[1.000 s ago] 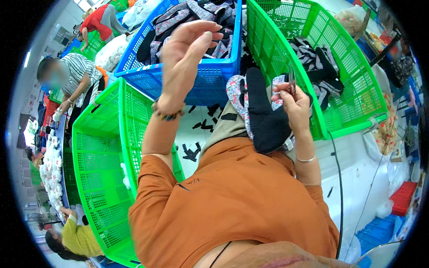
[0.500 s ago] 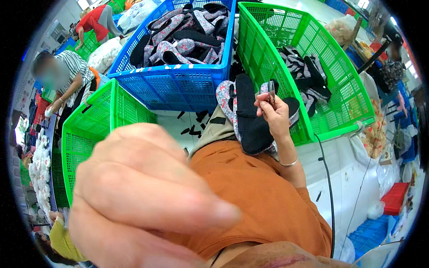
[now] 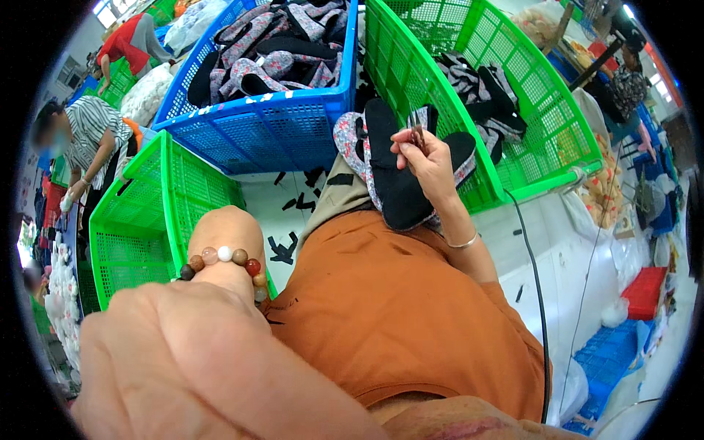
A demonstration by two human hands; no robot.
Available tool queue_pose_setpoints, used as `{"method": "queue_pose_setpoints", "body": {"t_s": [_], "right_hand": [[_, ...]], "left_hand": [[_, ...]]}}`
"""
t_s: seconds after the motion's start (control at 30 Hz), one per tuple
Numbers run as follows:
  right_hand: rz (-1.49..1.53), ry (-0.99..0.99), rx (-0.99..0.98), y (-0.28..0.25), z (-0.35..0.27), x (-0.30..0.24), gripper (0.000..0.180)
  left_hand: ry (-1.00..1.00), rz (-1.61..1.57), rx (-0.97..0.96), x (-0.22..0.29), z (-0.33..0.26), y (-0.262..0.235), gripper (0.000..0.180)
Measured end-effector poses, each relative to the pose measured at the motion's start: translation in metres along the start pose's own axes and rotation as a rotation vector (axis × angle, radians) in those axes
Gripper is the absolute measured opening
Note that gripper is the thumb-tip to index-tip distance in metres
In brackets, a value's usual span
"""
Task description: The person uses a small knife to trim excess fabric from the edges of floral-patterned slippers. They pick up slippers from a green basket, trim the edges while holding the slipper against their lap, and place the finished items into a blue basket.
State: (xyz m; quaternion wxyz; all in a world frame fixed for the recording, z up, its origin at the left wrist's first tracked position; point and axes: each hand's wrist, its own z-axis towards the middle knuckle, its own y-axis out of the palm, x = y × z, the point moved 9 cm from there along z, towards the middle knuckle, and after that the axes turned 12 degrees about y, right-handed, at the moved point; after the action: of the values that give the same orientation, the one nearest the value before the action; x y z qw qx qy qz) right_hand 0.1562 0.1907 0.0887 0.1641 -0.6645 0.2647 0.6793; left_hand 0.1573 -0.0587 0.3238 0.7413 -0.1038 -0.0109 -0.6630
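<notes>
Crate w/ fabric pieces (image 3: 271,128) ahead-left, crate (image 3: 513,132) right, empty crate (image 3: 147,227) left.

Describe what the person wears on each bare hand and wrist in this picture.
Left hand: bare, with a bracelet of round brown, white and red beads at the wrist. Right hand: bare, with a thin silver bangle. No sleeves show.

Bright, even daylight fills the scene, strongest around the blue basket (image 3: 264,125), with pale window glare beyond its far left corner. Shadows are soft and faint. The left hand (image 3: 198,367), very close to the lens, is large and blurred. Basket edges bow toward the round black fisheye rim, where detail smears.
</notes>
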Motion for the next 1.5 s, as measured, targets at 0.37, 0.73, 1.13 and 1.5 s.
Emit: {"method": "queue_pose_setpoints", "body": {"t_s": [0.37,0.73,1.13,1.5], "right_hand": [[-0.021,-0.042,-0.012,0.004,0.004,0.008,0.013],[-0.225,-0.132,0.319,-0.093,0.009,-0.005,0.016],[-1.286,0.035,0.766,-0.152,0.004,0.020,0.032],[-0.796,0.101,0.552,-0.165,0.007,0.039,0.043]], "left_hand": [[-0.086,-0.123,0.034,-0.014,-0.014,0.009,0.042],[-1.458,0.353,-0.165,-0.198,-0.311,-0.055,0.042],[-0.968,0.742,-0.195,-0.226,-0.245,-0.038,0.021],[-1.159,0.080,0.037,-0.291,-0.253,0.027,0.068]]}}
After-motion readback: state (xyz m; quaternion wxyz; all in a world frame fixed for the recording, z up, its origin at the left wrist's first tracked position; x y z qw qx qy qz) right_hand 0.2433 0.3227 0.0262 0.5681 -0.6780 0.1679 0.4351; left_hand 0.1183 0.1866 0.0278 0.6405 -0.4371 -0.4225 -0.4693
